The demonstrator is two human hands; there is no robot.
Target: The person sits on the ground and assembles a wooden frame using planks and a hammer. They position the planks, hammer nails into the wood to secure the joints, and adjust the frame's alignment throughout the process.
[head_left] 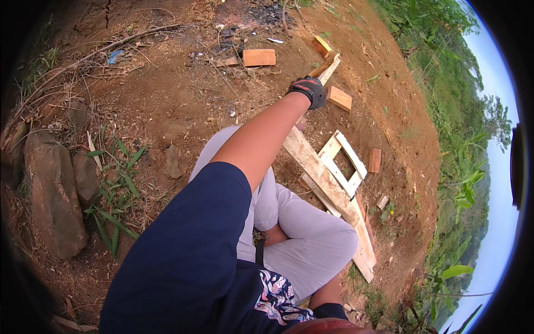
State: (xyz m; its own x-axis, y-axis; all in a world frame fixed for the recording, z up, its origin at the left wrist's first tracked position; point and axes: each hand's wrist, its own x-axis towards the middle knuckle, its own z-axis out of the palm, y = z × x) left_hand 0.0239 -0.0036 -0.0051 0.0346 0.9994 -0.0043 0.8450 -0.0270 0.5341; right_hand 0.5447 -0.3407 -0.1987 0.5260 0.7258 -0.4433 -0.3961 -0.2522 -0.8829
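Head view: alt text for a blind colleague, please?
A gloved left hand grips or rests on a pale wooden strip. Beside the bent knee lie a wooden board and small wooden frame; wooden blocks dot brown soil.

Cream board (pixel 320 172) on reddish-brown earth (pixel 183 111)
Tan mottling marks the board; the small frame (pixel 351 155) is a paler, plainer cream. The glove (pixel 307 91) is black with red streaks, the sleeve (pixel 183 222) solid navy, the trousers (pixel 311 239) pale grey (with a faint lilac cast), the shirt print (pixel 276 300) a swirl of pink, white and blue, the blocks (pixel 259 57) orange-brown, the leaves (pixel 457 271) bright green.
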